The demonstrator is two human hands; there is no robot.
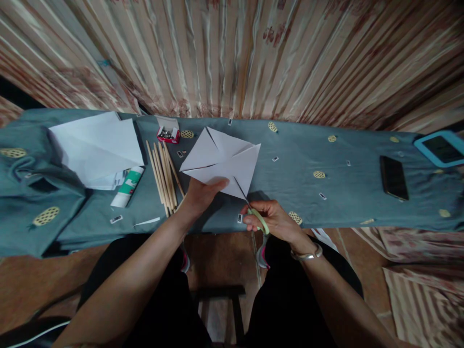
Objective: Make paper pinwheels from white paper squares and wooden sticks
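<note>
A white square of paper [226, 153] is held up over the cloth-covered table, with slits running from its corners toward the middle. My left hand [205, 193] grips its near edge, thumb on top and fingers underneath. In my right hand [270, 217] are scissors [259, 220] with pale green handles. Their blades lie at the paper's near corner, along a cut that points to the centre. Just left of the paper lie several wooden sticks [163, 174], partly behind my left wrist.
At the left are white sheets [97, 150] and a green-and-white glue stick [127, 187]. A small red box [168, 134] of metal pieces stands open behind the sticks. A paper strip [147, 222] lies near the front edge. A dark phone [394, 177] and a blue-framed device [440, 148] are at the right.
</note>
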